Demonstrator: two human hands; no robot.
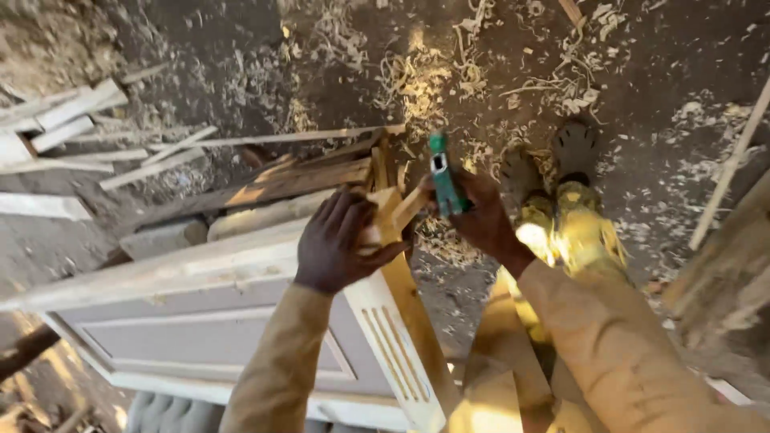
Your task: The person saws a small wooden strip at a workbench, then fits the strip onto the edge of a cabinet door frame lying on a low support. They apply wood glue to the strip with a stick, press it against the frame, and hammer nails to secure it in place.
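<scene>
1. Gripping is shared between both hands: our left hand (pixel 341 240) is closed over the top end of a pale, short, rough-cut wooden block (pixel 391 215), fingers wrapped across its near face, and our right hand (pixel 480 216) is clamped around a slim green plastic-bodied tool (pixel 443 175), which stands nearly upright just beside the block.
2. Below the left-hand grip the block meets the upper corner of a white-painted wooden panel with a fluted post (pixel 393 353); we cannot tell whether the block is joined to it or only resting there.
3. We judge the block light, stiff and dry, with a coarse surface that resists slipping; splinters are the likely hazard.
4. Hold it across the broad faces, as the left hand does, away from the end facing the tool.
5. We judge the tool light and smooth-sided, so a full-fist hold on its lower half suits it.
6. Beyond both grips, curled wood shavings (pixel 417 76) cover the dark earthen floor (pixel 690 48).
</scene>
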